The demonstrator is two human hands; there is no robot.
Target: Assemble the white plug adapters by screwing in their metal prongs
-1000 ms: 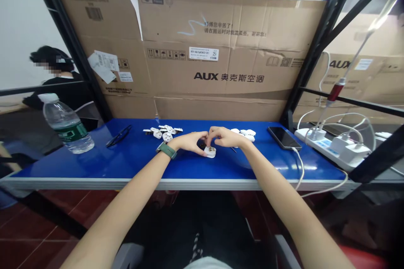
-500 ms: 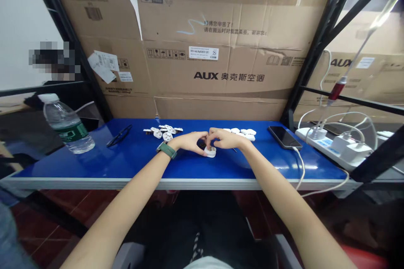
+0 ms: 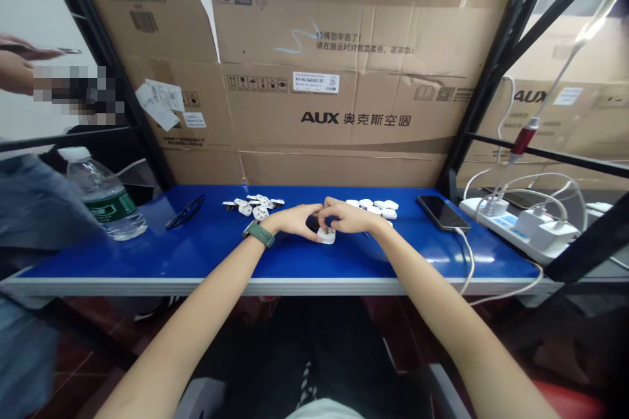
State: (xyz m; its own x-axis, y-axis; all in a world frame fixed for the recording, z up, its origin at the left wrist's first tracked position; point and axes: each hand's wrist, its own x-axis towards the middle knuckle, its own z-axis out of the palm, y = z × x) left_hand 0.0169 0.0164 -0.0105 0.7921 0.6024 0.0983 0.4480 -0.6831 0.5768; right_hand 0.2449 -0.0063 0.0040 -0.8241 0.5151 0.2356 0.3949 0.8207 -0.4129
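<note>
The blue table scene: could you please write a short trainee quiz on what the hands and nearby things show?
1. True or false: both hands touch the white plug.
2. Which wrist wears the watch?
3. What lies right of the plug pile: A) phone B) water bottle C) glasses?

Key: 1 true: left hand and right hand meet on it. 2 the left. 3 A.

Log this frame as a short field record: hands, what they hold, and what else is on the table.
left hand: on the white plug part, green watch on its wrist
right hand: fingers on the same part, from above
left pile: white plug parts with pins
right pile: white covers
table: blue; water bottle, phone, power strip
bystander: sleeve at far left
</note>
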